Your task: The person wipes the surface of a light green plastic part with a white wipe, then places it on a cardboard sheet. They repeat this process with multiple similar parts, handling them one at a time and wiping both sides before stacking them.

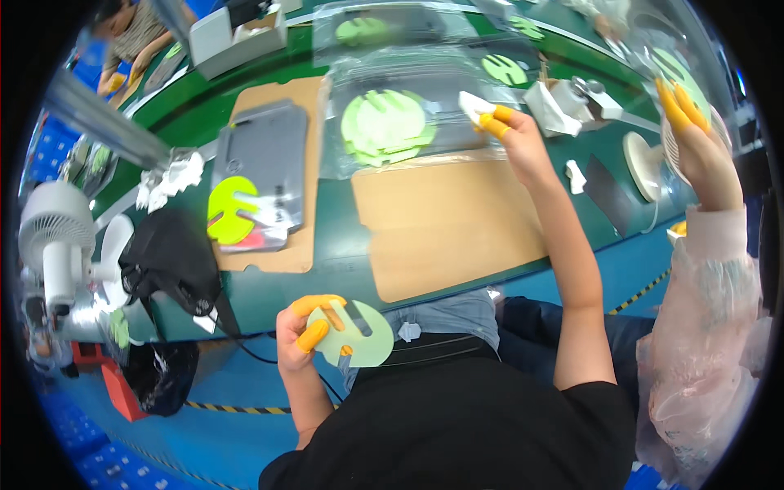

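Note:
My left hand (304, 333), with yellow finger cots, grips a pale green slotted disc (374, 341) by its edge, over my lap at the table's front edge. Raised over the table, my right hand (519, 140) pinches a folded white wipe (472, 104) between cot-covered fingers. Just left of that hand, a pile of pale green slotted discs (384, 124) lies on clear plastic film (333, 139). A brown cardboard sheet (449, 224) lies flat below the pile.
At left, grey plates (261, 155) and a yellow-green disc (231, 204) lie on another cardboard sheet (304, 245). A black bag (171, 257) and a white fan (57, 220) stand farther left. A co-worker's hand (704, 159) holds a green piece at right. Crumpled tissues (175, 180) lie nearby.

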The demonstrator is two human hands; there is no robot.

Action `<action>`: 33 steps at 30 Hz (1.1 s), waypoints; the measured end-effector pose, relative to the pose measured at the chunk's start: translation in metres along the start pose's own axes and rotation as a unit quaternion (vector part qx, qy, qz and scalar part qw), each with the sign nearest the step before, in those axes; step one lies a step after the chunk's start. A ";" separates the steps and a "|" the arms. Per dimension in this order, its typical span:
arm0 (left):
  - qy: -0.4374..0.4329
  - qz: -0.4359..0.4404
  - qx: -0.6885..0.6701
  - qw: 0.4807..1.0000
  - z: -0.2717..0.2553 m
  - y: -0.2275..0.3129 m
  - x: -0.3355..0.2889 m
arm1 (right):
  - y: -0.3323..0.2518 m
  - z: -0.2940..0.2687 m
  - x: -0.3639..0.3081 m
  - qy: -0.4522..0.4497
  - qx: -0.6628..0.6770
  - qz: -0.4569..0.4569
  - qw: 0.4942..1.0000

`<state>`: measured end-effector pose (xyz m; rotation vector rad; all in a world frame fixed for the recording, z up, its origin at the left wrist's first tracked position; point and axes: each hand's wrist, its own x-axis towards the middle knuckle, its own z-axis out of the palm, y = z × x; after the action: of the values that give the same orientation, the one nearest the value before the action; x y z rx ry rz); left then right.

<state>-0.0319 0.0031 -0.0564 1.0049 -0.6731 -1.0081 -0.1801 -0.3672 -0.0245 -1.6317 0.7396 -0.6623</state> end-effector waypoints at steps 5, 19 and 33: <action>0.036 0.030 0.056 0.997 -0.002 -0.010 0.001 | -0.002 -0.024 -0.030 0.075 -0.059 -0.010 0.995; 0.021 -0.014 0.005 1.000 0.063 -0.016 0.069 | -0.001 -0.180 0.032 0.280 -0.629 -0.234 0.687; 0.019 -0.032 0.030 0.999 0.082 -0.021 0.082 | -0.029 -0.148 0.017 0.229 -0.599 -0.270 0.718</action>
<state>-0.0753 -0.1052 -0.0407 1.1008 -0.6458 -1.0263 -0.2785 -0.4687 0.0303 -3.0231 1.1886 -1.1490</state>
